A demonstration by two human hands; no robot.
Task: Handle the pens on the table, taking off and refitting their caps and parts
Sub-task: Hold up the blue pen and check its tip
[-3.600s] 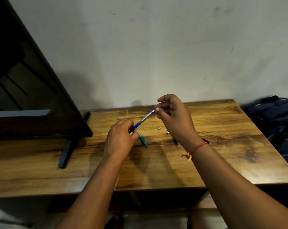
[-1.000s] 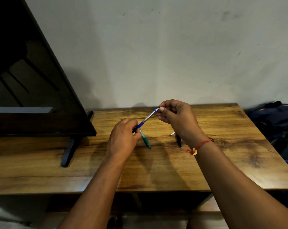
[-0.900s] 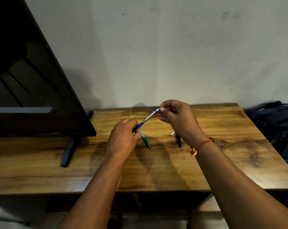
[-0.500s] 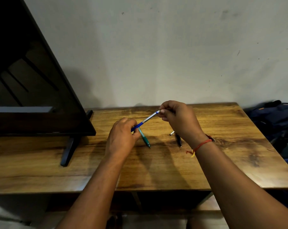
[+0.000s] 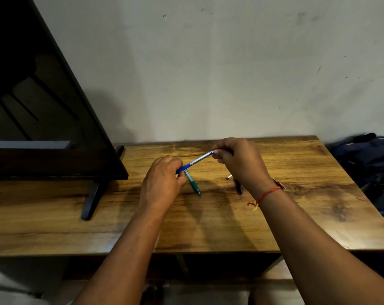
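A blue and silver pen [image 5: 195, 161] is held slanted above the wooden table [image 5: 208, 221]. My left hand [image 5: 162, 183] grips its blue lower end. My right hand [image 5: 241, 164] pinches its upper end with thumb and fingertips. A green pen [image 5: 193, 183] lies on the table just below the left hand. A black pen [image 5: 238, 187] lies partly hidden behind my right wrist, with a small silver part [image 5: 229, 177] beside it. Another dark pen end [image 5: 280, 185] peeks out to the right of that wrist.
A large dark screen [image 5: 43, 128] on a black foot [image 5: 92, 199] fills the left of the table. A dark blue bag [image 5: 369, 157] sits off the table's right edge. A plain wall stands close behind.
The right hand has shifted slightly at the pen's upper end, and the pen now lies a little flatter. The left hand holds its place.
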